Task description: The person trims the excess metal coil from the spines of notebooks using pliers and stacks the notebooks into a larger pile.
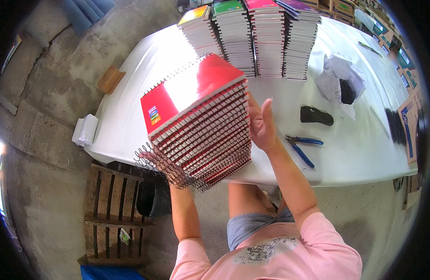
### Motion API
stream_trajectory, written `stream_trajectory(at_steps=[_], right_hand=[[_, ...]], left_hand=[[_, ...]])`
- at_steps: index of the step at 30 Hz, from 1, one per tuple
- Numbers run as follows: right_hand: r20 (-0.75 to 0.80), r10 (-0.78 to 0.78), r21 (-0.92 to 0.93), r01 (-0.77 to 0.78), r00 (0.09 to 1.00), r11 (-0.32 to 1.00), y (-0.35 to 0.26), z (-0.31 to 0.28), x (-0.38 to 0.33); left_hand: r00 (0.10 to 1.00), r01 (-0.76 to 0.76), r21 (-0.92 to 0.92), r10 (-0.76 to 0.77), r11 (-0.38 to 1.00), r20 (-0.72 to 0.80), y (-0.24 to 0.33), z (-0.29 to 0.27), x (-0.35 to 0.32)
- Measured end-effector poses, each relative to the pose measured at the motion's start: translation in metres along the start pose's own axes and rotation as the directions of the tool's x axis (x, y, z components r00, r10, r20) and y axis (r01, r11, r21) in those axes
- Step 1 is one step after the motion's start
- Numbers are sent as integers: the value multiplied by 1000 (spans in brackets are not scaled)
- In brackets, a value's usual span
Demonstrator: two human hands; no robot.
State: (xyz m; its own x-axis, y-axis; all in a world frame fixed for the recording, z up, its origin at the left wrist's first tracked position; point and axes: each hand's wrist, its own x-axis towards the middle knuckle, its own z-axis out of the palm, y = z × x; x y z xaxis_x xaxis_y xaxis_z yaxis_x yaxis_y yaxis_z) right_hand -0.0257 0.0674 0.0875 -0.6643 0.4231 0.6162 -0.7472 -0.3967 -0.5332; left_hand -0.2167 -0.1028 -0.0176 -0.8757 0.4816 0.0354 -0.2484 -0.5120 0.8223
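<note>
A tall tilted stack of red-covered spiral notebooks (196, 121) is lifted above the near edge of the white table (355, 154). My right hand (260, 123) presses flat against the stack's right side, fingers up. My left hand is hidden under the stack; only its forearm (184, 214) shows, rising to the stack's lower end, where black wire spirals stick out.
Four tall piles of notebooks (254, 37) stand at the table's far side. Blue-handled pliers (303, 144), a black object (316, 115), crumpled white wrapping (341, 79) and black wire coils (394, 126) lie to the right. A wooden pallet (114, 210) is on the floor left.
</note>
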Motion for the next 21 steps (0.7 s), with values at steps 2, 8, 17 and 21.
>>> stream_trajectory(at_steps=[2, 8, 17, 21], right_hand=[[-47, 55, -393, -69, 997, 917, 5, -4, -5], [32, -13, -544, 28, 999, 839, -3, 12, -3], [-44, 8, -405, -25, 999, 914, -7, 10, 4], [-23, 94, -489, -93, 995, 867, -6, 17, 5]], left_hand=[[1000, 17, 28, -17, 999, 16, 5, -3, 5], [979, 155, 145, -171, 977, 108, 0, -14, 2], [983, 148, 147, -162, 978, 88, 0, -11, 2], [981, 161, 158, -175, 974, 82, -5, -9, 2]])
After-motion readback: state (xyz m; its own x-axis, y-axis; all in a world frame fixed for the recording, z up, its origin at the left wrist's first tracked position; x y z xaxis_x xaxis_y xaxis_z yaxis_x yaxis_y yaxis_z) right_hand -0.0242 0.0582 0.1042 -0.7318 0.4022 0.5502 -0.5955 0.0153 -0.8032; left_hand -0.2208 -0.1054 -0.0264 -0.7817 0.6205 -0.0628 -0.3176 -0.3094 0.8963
